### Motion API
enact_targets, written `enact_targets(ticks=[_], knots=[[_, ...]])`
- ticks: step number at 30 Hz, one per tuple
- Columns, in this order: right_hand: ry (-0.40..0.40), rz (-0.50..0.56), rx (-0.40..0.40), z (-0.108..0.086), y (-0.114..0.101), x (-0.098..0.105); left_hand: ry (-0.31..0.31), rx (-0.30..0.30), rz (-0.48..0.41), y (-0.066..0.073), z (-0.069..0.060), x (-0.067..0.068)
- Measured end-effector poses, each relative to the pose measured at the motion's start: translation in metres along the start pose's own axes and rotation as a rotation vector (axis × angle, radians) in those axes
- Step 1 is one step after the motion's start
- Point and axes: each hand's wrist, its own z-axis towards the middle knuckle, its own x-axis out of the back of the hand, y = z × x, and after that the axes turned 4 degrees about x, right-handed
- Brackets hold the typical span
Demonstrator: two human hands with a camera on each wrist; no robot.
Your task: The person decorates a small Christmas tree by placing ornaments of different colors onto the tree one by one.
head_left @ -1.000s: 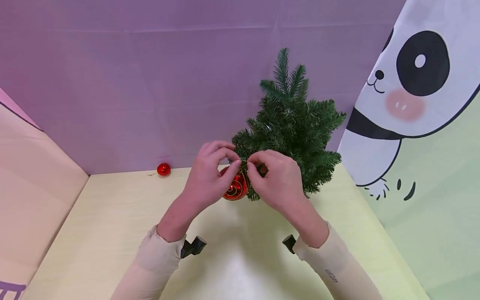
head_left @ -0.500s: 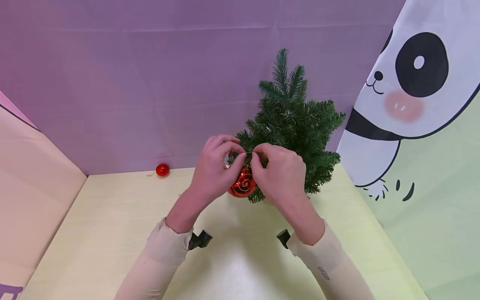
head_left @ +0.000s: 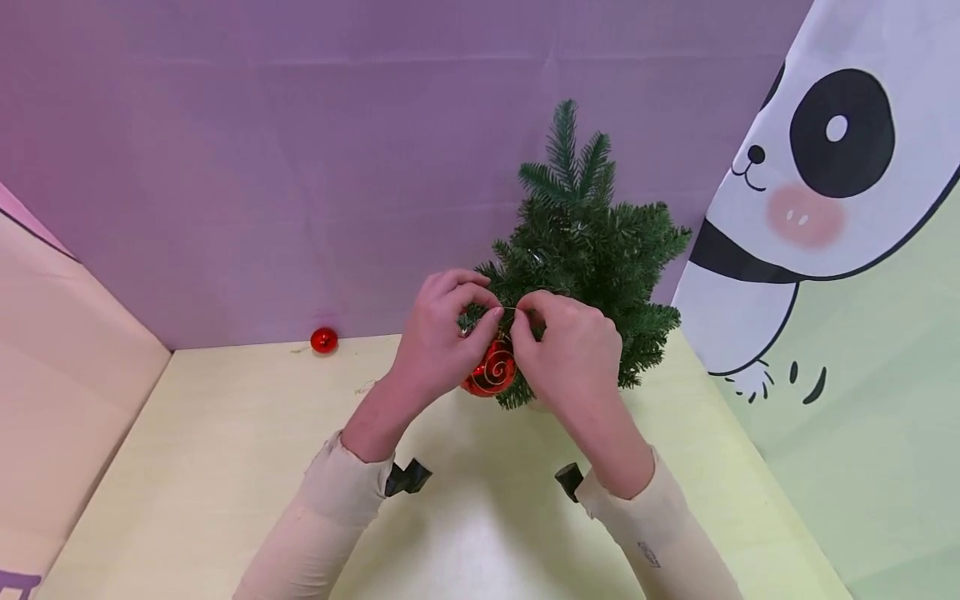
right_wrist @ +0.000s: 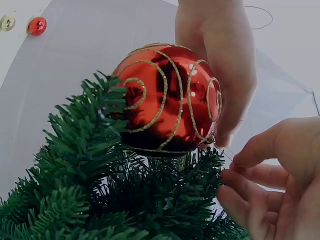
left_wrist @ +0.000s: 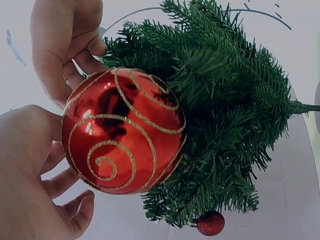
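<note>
Two hands have shifted right since a second ago, bringing the large red bauble with them; its gold swirl now shows more fully in the head view. The left hand pinches one part of a thin thread between thumb and forefinger, and the right hand pinches another, the thread stretched across the slightly wider gap between them. The bauble hangs just below that gap, nearer the left hand, in front of the left side of the green tree; whether it touches the needles I cannot tell. The tree stands near the bench's back right corner. A small red bauble lies, as before, by the back edge, toward the left corner.
</note>
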Motion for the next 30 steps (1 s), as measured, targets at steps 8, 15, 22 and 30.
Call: enact_targets(ticks=[8, 15, 22, 30], knots=[[0.104, 0.013, -0.009, -0.009, 0.0, 0.0, 0.039, -0.067, 0.026, 0.003, 0.002, -0.004], [0.134, 0.072, -0.08, -0.012, -0.001, -0.003, 0.02, -0.083, 0.006, 0.002, 0.005, -0.007], [0.13, 0.092, -0.152, -0.011, 0.002, -0.005, 0.027, -0.061, 0.001, 0.004, 0.006, -0.01], [0.178, -0.001, -0.093, -0.013, -0.009, -0.01, 0.082, -0.066, -0.011, 0.0, 0.001, -0.011]])
